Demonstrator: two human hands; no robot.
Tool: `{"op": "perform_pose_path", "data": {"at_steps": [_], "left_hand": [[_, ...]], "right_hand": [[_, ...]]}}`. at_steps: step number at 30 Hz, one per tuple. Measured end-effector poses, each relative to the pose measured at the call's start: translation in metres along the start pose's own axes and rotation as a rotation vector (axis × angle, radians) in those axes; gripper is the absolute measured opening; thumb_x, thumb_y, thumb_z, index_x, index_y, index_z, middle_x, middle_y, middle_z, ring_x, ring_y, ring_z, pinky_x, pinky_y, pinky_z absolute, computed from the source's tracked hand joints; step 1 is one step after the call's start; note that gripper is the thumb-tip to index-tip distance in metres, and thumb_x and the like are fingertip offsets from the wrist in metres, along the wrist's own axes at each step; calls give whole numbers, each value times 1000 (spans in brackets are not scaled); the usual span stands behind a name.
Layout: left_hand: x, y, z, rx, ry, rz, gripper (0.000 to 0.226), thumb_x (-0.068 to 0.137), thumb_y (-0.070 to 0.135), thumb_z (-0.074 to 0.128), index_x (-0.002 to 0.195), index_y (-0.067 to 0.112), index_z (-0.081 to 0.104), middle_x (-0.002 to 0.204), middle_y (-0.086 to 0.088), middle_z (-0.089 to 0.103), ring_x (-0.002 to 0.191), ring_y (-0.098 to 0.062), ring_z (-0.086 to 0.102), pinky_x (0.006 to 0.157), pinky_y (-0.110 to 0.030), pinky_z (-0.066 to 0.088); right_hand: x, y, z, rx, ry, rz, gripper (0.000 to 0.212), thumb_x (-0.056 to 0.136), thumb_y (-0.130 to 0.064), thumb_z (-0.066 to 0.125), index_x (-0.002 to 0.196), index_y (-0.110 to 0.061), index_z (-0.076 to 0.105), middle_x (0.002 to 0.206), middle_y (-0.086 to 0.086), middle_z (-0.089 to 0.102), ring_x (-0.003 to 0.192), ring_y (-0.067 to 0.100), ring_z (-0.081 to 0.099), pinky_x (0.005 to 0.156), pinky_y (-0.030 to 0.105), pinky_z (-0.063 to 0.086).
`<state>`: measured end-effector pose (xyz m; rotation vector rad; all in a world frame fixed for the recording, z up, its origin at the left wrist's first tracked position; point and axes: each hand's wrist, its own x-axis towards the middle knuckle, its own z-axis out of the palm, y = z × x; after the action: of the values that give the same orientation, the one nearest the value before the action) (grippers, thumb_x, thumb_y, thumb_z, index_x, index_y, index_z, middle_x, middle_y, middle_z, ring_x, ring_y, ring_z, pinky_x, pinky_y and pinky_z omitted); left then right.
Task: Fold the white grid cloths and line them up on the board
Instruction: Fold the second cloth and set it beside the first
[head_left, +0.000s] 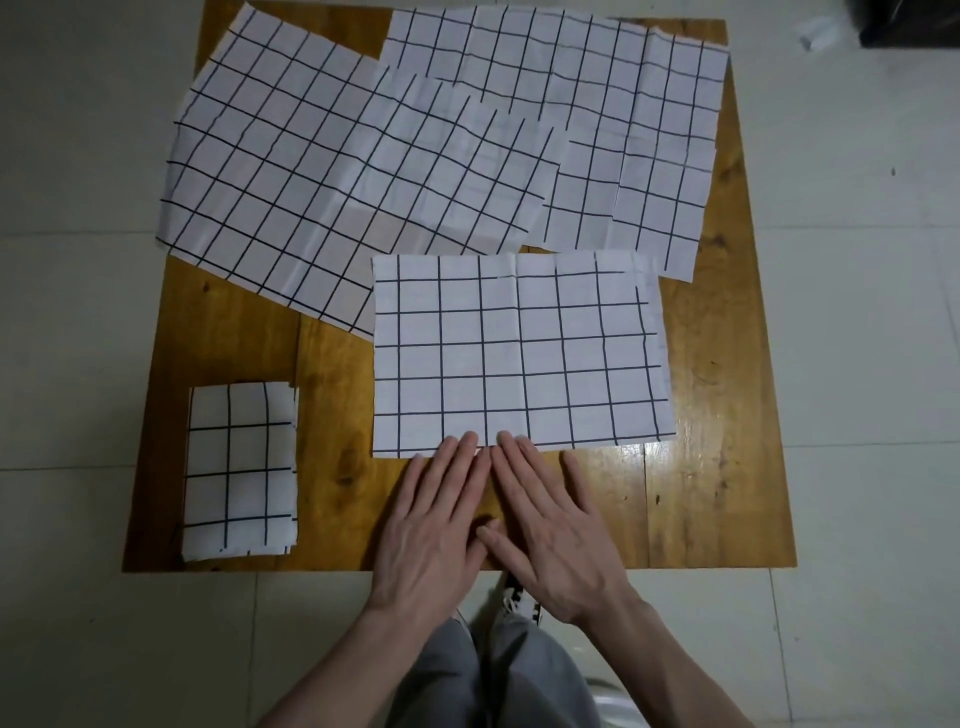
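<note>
A half-folded white grid cloth lies flat on the wooden board, just right of centre. My left hand and my right hand rest palm-down side by side on the board, their fingertips touching the cloth's near edge. Neither hand grips anything. A small, fully folded grid cloth sits at the board's near-left corner. Two unfolded grid cloths lie at the back: one on the left, hanging over the board's left edge, and one at the right, partly under the first.
The board lies on a pale tiled floor. My grey trouser legs and a shoe show below the board's near edge. A dark object sits at the top right corner of the view.
</note>
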<state>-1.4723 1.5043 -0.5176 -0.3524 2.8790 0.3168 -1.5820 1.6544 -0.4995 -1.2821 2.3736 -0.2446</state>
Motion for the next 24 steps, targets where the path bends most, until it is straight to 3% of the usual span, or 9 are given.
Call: {"op": "perform_pose_path", "data": {"at_steps": [5,12,17,24], "left_hand": [[-5,-10,-1,-37,-9,-79,72,110,55,17,168,13,12,177,-5,8,163,-21,9,126,-48,22],[-18,-30,-3,-27,9,-129,70,111,55,14,168,13,15,176,-5,14,162,-22,11,126,-49,21],[-23,-37,-2,-57,32,-164,66,110,51,23,168,18,17,176,-3,12,163,-25,9,127,-51,21],[-25,-40,1,-67,32,-170,66,111,51,22,168,20,17,176,-3,12,163,-27,10,126,-55,22]], "right_hand": [[-1,4,-3,-44,-14,7,76,108,-63,25,167,-18,6,176,-4,-2,161,11,-1,128,50,11],[-12,18,-6,-35,-8,114,77,107,-66,20,167,-20,2,175,-5,-2,161,12,-1,128,50,11],[-21,32,-10,-57,-1,158,78,107,-67,17,167,-20,3,175,-5,-2,161,12,-1,128,52,14],[-43,70,-12,-22,61,343,75,107,-65,10,167,-21,0,175,-7,-5,161,12,-2,129,51,15]]}}
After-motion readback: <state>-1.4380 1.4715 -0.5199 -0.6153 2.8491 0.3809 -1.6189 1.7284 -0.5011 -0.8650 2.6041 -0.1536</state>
